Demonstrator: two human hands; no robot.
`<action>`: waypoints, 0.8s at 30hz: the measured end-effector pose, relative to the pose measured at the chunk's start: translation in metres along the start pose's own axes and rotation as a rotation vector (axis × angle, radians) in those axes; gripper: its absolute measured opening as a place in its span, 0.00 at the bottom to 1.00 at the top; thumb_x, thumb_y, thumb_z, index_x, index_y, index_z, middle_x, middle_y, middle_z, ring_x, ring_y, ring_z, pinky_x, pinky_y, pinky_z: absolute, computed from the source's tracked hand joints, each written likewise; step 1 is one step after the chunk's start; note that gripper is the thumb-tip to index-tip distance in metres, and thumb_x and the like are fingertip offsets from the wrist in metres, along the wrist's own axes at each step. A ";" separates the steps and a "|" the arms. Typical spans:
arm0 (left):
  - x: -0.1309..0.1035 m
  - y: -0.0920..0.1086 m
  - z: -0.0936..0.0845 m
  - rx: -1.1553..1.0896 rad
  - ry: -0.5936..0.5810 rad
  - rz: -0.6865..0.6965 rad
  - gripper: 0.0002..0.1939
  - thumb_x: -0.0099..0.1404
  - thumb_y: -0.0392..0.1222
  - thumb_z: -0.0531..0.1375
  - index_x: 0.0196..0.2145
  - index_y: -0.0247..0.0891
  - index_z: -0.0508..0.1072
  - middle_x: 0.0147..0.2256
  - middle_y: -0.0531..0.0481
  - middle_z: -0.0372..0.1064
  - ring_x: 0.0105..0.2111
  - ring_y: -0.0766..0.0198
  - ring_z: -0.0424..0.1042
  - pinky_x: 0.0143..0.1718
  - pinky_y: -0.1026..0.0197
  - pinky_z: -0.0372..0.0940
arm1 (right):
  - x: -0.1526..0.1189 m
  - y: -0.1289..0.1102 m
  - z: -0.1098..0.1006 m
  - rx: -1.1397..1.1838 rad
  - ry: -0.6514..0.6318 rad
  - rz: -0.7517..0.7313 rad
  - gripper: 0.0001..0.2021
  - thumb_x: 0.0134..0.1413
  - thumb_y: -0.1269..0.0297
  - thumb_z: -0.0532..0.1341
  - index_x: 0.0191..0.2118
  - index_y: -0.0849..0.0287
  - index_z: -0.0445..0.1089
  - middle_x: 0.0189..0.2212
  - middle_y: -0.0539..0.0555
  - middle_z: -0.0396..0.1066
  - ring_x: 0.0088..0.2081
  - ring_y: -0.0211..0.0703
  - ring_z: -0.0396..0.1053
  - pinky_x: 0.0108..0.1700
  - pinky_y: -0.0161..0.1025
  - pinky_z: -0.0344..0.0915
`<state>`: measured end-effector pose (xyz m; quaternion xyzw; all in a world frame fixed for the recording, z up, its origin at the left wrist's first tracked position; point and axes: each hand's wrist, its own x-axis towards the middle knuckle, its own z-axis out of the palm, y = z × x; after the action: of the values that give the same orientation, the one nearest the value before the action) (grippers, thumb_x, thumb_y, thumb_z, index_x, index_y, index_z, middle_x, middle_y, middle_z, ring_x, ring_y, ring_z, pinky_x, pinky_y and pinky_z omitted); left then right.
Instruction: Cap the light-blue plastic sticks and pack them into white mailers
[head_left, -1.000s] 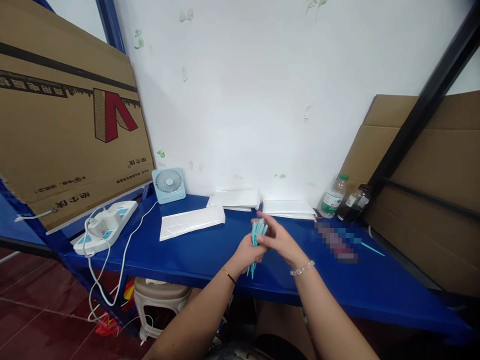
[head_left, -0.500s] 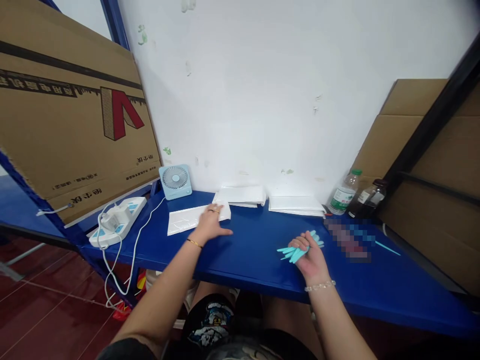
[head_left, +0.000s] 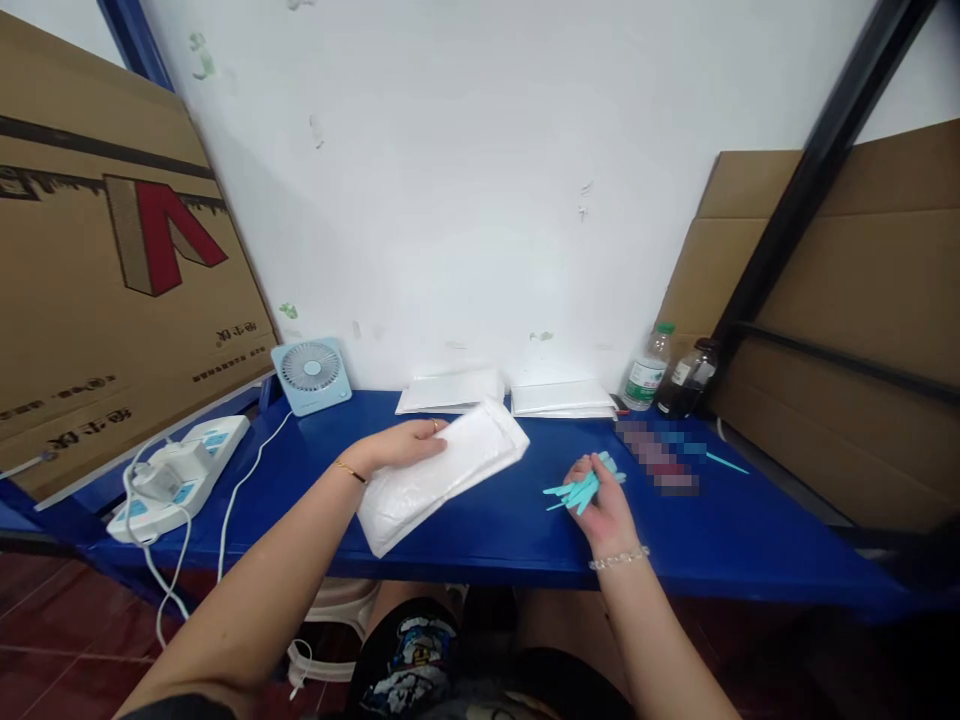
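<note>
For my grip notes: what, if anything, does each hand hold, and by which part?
The left hand holds the white packet by its far long edge. The right hand grips the bundle of turquoise sticks around its middle, ends showing on both sides.

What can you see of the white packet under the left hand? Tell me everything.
The white packet is long, flat and roughly rectangular, with a shiny, wrinkled surface that looks like plastic film. It slants across the view, one end near at lower left, the other farther off at upper right, where an edge looks folded or layered. The left hand grips its far long side, fingers over the top. It seems lifted off the blue table, though contact underneath can't be judged. Any contents are hidden.
</note>
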<state>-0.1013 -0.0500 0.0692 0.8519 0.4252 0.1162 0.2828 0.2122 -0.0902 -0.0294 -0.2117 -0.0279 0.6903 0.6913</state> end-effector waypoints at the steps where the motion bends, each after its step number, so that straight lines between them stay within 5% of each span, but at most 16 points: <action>1: 0.008 0.001 0.008 0.016 -0.067 -0.009 0.23 0.61 0.53 0.49 0.49 0.39 0.69 0.46 0.46 0.70 0.43 0.56 0.69 0.45 0.59 0.62 | -0.002 -0.002 0.001 0.022 0.014 -0.016 0.07 0.56 0.69 0.58 0.29 0.58 0.60 0.18 0.43 0.62 0.18 0.29 0.63 0.21 0.28 0.65; 4: 0.025 0.004 0.042 0.202 -0.025 -0.112 0.32 0.57 0.57 0.54 0.56 0.40 0.63 0.53 0.40 0.64 0.51 0.47 0.63 0.49 0.52 0.58 | -0.005 -0.006 0.001 0.026 0.039 -0.075 0.08 0.58 0.70 0.56 0.28 0.58 0.59 0.17 0.42 0.61 0.17 0.29 0.62 0.21 0.30 0.65; 9: 0.027 0.022 0.098 0.294 0.120 -0.222 0.60 0.39 0.68 0.63 0.65 0.42 0.44 0.58 0.32 0.54 0.57 0.35 0.52 0.51 0.39 0.52 | -0.002 -0.006 0.002 0.022 0.125 -0.084 0.11 0.62 0.71 0.51 0.27 0.59 0.59 0.17 0.43 0.62 0.18 0.29 0.63 0.24 0.32 0.67; 11: 0.026 0.028 0.110 0.294 0.172 -0.263 0.61 0.39 0.65 0.64 0.64 0.40 0.45 0.56 0.30 0.56 0.56 0.34 0.53 0.49 0.39 0.53 | 0.001 -0.004 0.006 0.041 0.126 -0.073 0.11 0.62 0.71 0.51 0.28 0.59 0.60 0.17 0.43 0.62 0.18 0.29 0.63 0.23 0.31 0.66; 16: 0.026 0.031 0.113 0.278 0.311 -0.154 0.50 0.45 0.46 0.64 0.64 0.43 0.46 0.50 0.37 0.61 0.49 0.42 0.62 0.47 0.45 0.57 | 0.012 0.003 0.022 -0.020 0.019 -0.067 0.10 0.59 0.72 0.55 0.26 0.59 0.59 0.17 0.43 0.61 0.17 0.28 0.62 0.22 0.28 0.66; 24: 0.026 0.035 0.117 -0.120 0.359 0.168 0.50 0.45 0.35 0.62 0.64 0.42 0.46 0.46 0.45 0.60 0.44 0.55 0.64 0.48 0.54 0.60 | 0.022 0.003 0.040 -0.127 0.036 -0.157 0.07 0.56 0.72 0.58 0.27 0.58 0.62 0.19 0.43 0.67 0.21 0.30 0.68 0.27 0.31 0.69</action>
<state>-0.0110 -0.0911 -0.0071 0.8317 0.3884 0.3143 0.2422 0.1968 -0.0592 0.0003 -0.2646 -0.0758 0.6271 0.7286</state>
